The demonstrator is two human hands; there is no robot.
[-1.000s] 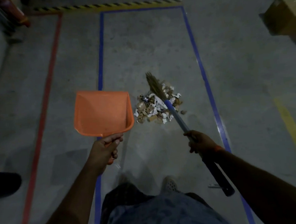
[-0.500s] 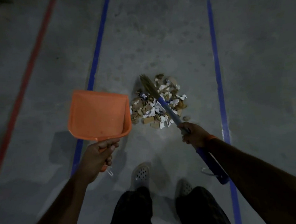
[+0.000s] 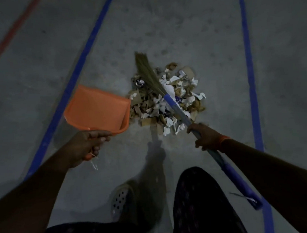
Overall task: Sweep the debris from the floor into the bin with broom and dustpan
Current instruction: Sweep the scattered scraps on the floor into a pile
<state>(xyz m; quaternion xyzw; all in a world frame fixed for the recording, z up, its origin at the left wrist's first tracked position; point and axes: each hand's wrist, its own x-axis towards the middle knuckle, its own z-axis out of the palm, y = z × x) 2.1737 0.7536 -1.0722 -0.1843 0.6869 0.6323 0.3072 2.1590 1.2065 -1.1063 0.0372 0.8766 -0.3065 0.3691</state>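
Observation:
A pile of debris (image 3: 168, 100), crumpled white paper and brown cardboard scraps, lies on the grey concrete floor ahead of my feet. My left hand (image 3: 86, 145) grips the handle of an orange dustpan (image 3: 97, 109), whose right corner sits just left of the pile. My right hand (image 3: 204, 137) grips the blue handle of a broom (image 3: 171, 102). The broom's straw bristles (image 3: 145, 69) lie across the pile, pointing away from me. No bin is in view.
Two blue tape lines (image 3: 77, 74) (image 3: 249, 73) run along the floor on either side of the pile, and a red line (image 3: 7, 38) crosses the far left. My white perforated shoe (image 3: 121, 200) and dark trouser legs fill the bottom.
I have stepped closer and the camera has tilted down. The dustpan has dropped and moved right until it sits beside the pile. The broom still lies over the debris.

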